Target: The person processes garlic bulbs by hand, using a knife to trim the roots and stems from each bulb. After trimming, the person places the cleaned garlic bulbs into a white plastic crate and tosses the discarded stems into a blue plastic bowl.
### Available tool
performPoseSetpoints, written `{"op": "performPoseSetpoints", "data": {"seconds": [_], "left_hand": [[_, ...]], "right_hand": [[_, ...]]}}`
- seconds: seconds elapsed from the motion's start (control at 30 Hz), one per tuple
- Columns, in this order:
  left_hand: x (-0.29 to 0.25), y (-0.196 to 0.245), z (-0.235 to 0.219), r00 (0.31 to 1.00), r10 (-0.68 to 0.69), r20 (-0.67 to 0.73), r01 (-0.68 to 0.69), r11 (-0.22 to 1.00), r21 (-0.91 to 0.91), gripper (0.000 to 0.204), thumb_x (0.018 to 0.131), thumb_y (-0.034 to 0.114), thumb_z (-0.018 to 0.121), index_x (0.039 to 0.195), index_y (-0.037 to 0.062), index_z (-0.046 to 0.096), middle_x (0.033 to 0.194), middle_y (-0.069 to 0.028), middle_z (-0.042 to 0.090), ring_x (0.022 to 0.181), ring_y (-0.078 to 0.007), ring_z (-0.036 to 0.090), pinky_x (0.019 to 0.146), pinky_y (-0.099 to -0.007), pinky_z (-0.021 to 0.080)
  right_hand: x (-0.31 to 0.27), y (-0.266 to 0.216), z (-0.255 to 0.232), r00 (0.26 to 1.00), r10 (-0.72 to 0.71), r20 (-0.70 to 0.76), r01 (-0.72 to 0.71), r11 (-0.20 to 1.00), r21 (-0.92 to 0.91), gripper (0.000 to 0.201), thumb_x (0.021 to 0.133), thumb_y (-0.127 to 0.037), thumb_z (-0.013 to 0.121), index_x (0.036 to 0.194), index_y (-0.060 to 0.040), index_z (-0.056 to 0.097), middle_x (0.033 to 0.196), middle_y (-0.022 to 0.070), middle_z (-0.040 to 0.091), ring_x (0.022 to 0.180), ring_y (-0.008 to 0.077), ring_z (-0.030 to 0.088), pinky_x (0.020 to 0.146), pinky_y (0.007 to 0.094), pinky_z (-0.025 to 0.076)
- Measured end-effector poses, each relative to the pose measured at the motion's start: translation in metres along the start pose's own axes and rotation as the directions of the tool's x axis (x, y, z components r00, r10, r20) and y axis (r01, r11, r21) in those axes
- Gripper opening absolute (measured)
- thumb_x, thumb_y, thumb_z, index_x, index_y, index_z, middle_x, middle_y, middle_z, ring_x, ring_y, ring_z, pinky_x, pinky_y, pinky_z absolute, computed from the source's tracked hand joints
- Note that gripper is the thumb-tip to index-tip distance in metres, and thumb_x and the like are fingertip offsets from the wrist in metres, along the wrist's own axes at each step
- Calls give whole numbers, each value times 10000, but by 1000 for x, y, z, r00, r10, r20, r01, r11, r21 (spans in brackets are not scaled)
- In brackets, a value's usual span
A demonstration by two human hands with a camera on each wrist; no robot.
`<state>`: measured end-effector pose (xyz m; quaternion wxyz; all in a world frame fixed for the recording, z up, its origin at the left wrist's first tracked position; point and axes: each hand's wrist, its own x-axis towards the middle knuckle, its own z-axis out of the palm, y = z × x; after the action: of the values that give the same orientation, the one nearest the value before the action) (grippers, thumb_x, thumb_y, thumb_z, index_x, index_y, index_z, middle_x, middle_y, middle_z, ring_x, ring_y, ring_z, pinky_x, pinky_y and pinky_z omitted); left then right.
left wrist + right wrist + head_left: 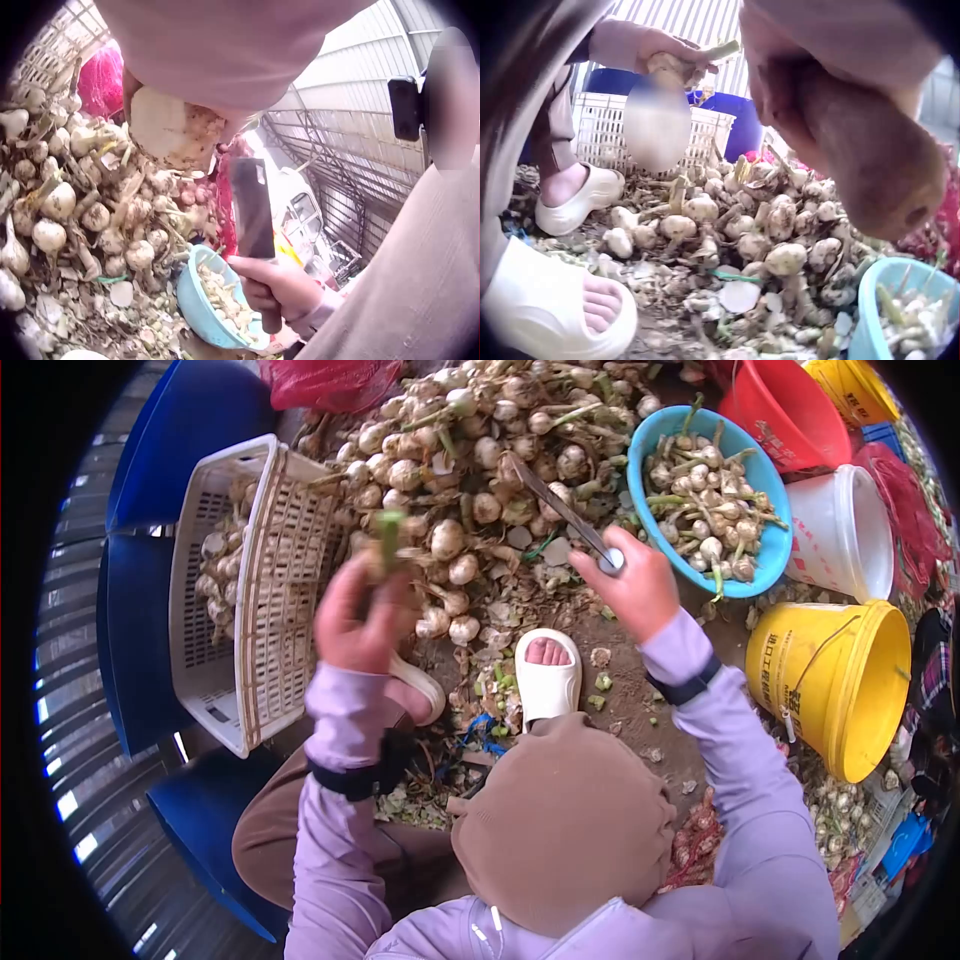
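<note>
My left hand [358,618] grips a garlic bulb whose short green stem [390,528] points up; the bulb [669,67] shows beside the fingers in the right wrist view. In the left wrist view, a pale, dirt-marked bulb [172,129] fills the area below the near hand. My right hand [645,588] is curled round the handle of a knife, its dark blade [562,505] angled over the garlic heap [450,540]. The left wrist view shows the blade [253,206] upright above the right hand [289,291]. Knife and bulb are apart.
A white crate [255,600] holding garlic stands at left, near blue containers [145,630]. At right are a blue basin [636,480] of trimmed bulbs, a red bucket [790,415], a white bucket [835,535] and a yellow bucket [800,675]. Peelings and slippered feet lie below.
</note>
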<state>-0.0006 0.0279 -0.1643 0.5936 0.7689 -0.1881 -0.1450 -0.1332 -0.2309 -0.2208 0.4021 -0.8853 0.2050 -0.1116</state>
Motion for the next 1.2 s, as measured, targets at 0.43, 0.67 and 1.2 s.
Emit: {"op": "performPoseSetpoints", "data": {"seconds": [0.43, 0.67, 1.2], "left_hand": [[12, -11, -21, 987, 159, -8, -135, 861, 491, 906, 761, 194, 795, 1465, 9, 256, 1409, -202, 401, 1297, -333, 418, 1105, -417, 333], [-4, -60, 91, 948, -113, 297, 199, 940, -278, 784, 705, 142, 847, 1322, 15, 382, 1189, -87, 591, 1072, -174, 591, 924, -301, 484], [-11, -14, 71, 903, 178, 390, -247, 959, 136, 731, 727, 150, 804, 1321, 62, 388, 1120, -59, 632, 1063, -170, 593, 985, -354, 437]], "right_hand": [[102, 59, 100, 983, 179, -28, -181, 958, -224, 384, 728, -284, 737, 1033, -60, 669, 1122, 152, 575, 992, 306, 586, 904, 408, 466], [4, -34, 7, 968, -30, 250, -115, 832, 543, 332, 801, -293, 758, 938, -28, 611, 775, 48, 594, 719, 170, 607, 651, 303, 480], [-28, -59, -18, 915, -385, 122, 402, 897, -184, 400, 570, -125, 787, 872, -92, 527, 742, 74, 585, 683, 293, 616, 610, 384, 486]]}}
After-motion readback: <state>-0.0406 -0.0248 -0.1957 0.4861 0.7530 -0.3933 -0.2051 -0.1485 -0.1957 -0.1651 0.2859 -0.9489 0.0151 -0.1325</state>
